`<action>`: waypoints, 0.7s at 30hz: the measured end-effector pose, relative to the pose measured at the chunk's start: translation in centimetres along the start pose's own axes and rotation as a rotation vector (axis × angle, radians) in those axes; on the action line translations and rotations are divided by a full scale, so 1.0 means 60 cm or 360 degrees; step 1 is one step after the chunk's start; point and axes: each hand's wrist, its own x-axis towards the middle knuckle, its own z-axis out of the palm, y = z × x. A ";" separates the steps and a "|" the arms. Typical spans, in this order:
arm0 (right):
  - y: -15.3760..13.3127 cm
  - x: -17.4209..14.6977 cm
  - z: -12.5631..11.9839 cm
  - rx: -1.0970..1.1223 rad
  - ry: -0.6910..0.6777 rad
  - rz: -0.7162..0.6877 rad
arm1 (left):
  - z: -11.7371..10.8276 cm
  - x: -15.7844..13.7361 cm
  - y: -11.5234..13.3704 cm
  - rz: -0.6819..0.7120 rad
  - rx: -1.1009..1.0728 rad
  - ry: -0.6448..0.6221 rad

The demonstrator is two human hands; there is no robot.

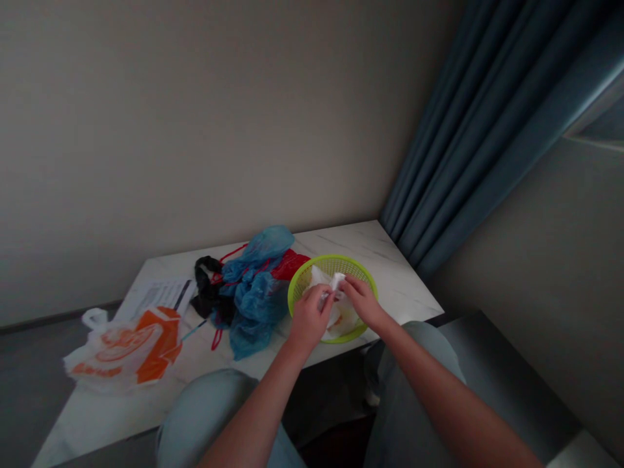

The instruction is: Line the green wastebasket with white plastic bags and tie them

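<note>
Over a yellow-green mesh basket (371,286), my left hand (311,313) and my right hand (361,300) meet with fingers pinched together. Between them is a white plastic bag (337,279), its upper part bunched at the fingertips. More white, crumpled plastic lies lower in the basket, and I cannot tell whether it is the same bag. Left of the basket sits a heap of blue plastic bags (258,296) with red drawstrings. A red bag (290,264) touches the basket's rim, and a black bag (207,302) lies at the heap's left side.
A white bag with orange print (131,348) lies on the left of the marble-patterned table (341,237), near a printed sheet (156,296). Behind stands a plain wall (219,130); a blue curtain (468,130) hangs at the right. My knees are against the table's front.
</note>
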 end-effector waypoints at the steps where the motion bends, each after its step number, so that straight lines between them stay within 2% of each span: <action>1: 0.001 -0.002 -0.002 -0.0072 -0.0091 -0.0035 | -0.001 0.000 0.000 -0.0020 0.0008 0.0036; 3: 0.002 -0.006 -0.006 -0.0274 -0.0184 -0.0115 | -0.005 0.002 -0.003 -0.0083 0.0023 0.0114; 7: 0.000 -0.012 -0.010 -0.0649 -0.0088 -0.0336 | -0.010 0.009 -0.015 -0.0219 0.0081 0.0151; 11: -0.001 -0.008 -0.014 -0.0898 -0.0174 -0.0655 | -0.016 0.017 -0.026 -0.0226 0.0084 -0.0089; 14: 0.003 -0.004 -0.018 -0.0984 -0.0192 -0.0791 | -0.022 0.022 -0.028 -0.0221 0.0027 -0.0261; 18: 0.003 -0.003 -0.018 -0.0985 -0.0059 -0.0796 | -0.029 0.027 -0.034 -0.0373 -0.0177 -0.0466; 21: -0.010 -0.007 -0.015 -0.0920 -0.0054 -0.0740 | -0.030 0.030 -0.040 -0.0544 -0.0412 -0.0513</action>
